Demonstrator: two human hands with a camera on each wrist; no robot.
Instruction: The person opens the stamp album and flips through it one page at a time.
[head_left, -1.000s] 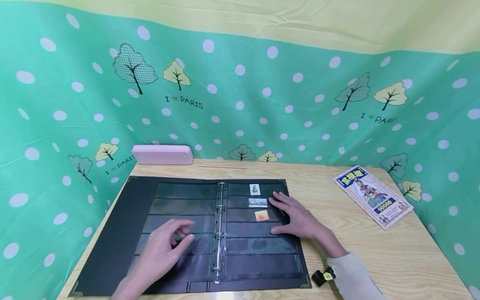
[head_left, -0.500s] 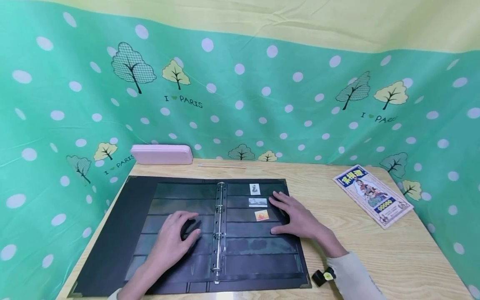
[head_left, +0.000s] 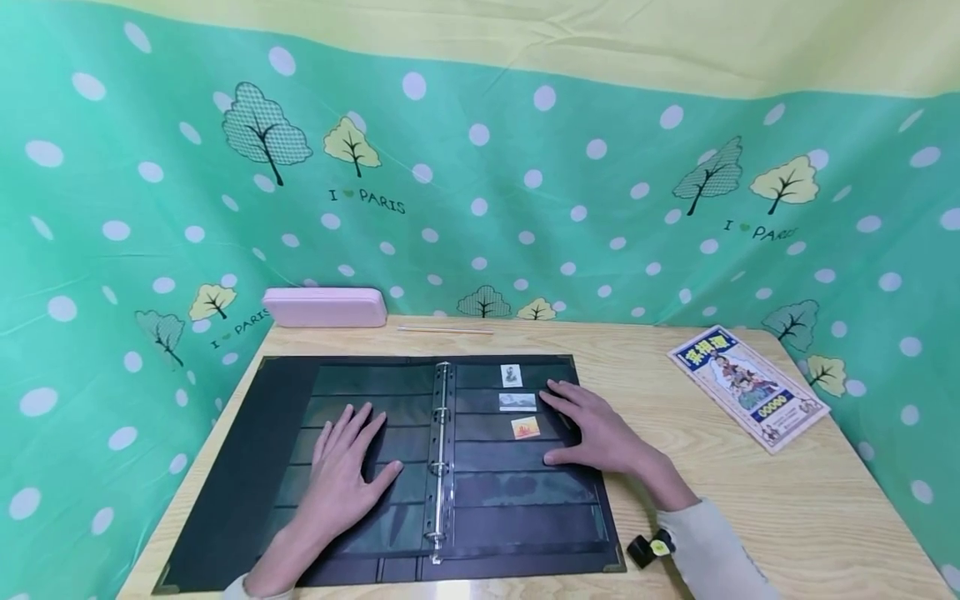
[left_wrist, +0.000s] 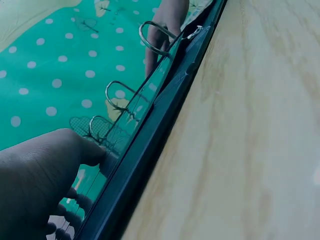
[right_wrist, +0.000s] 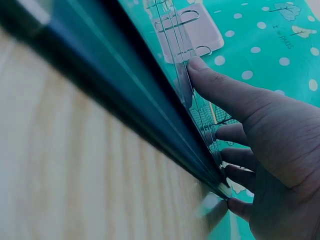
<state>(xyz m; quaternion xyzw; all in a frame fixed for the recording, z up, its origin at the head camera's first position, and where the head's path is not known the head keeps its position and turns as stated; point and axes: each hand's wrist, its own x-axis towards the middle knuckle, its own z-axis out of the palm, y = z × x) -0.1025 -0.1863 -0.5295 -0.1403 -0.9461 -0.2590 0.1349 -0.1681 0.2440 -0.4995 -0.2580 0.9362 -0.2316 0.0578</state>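
A black ring-bound stamp album [head_left: 525,529] lies spread flat on the wood-grain tabletop [head_left: 750,517], its metal ring spine [head_left: 440,500] running up the middle between two pages of clear strip pockets. The left hand [head_left: 337,483] rests on the left page, its grip wide: fingers spread and pointing away from the person, thumb out toward the rings, holding nothing. The right hand [head_left: 600,433] lies across the outer edge of the right page, its grip also wide, with fingertips and thumb touching the page; the right wrist view shows them spread along the surface.

Three stamps sit in the right page's upper pockets, one per row, just beside the right fingertips: an upright portrait stamp [head_left: 511,376] in the top row, a grey landscape stamp [head_left: 517,402] in the second, and a slightly tilted orange-and-yellow stamp [head_left: 526,427] in the third.

Beyond the album, a pink case [head_left: 325,307] stands at the far left, near a slim pencil-like stick [head_left: 445,331]. A printed packet [head_left: 750,387] lies slanted at the right, well apart from the album. A green dotted curtain [head_left: 480,179] hangs behind.
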